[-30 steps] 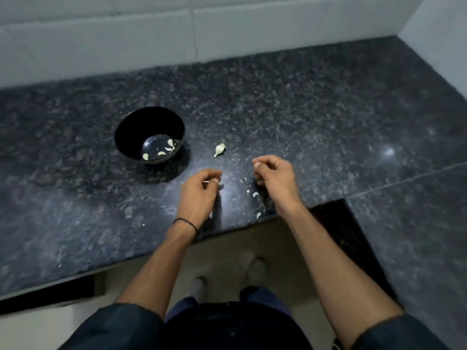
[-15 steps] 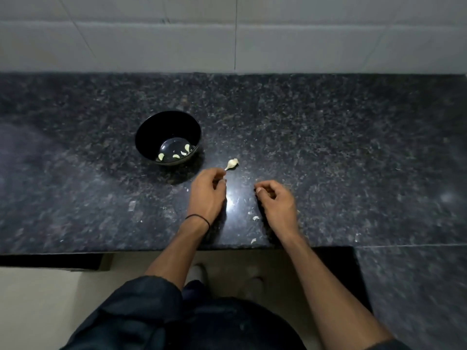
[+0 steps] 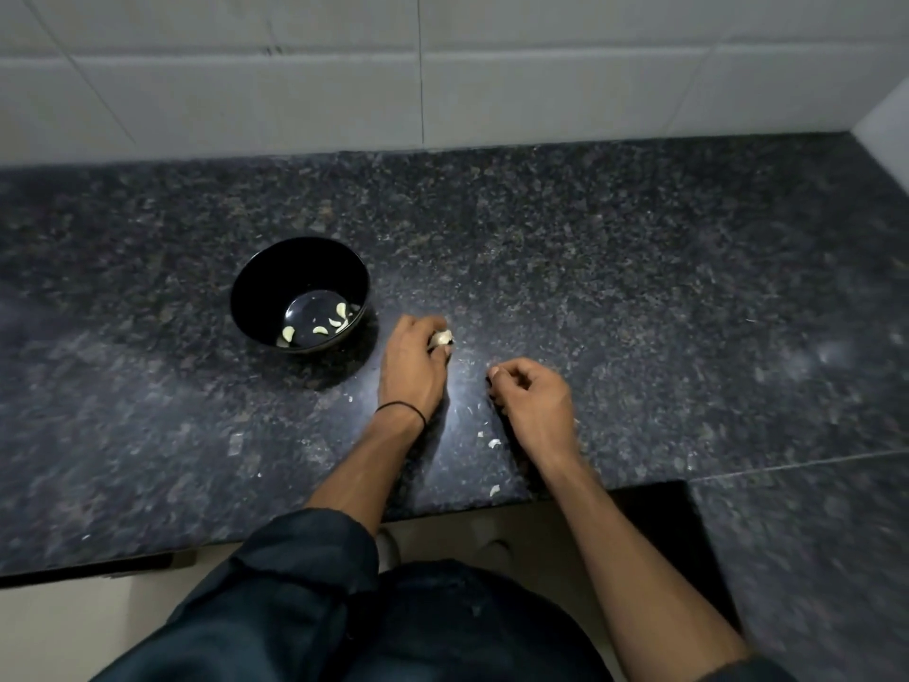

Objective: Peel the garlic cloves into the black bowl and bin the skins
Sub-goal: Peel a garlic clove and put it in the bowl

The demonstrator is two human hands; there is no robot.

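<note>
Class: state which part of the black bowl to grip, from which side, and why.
Probably the rim of the black bowl, pinched from above on its right side, nearest the left hand: it stands upright and open, the peeled cloves low inside. That hand now pinches a garlic clove.

Speckled dark granite counter (image 3: 639, 287), white-tiled wall (image 3: 295, 91)

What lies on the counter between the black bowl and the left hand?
Only bare granite counter, shaded by the black bowl, as the head view shows. The left hand holds a garlic clove.
</note>
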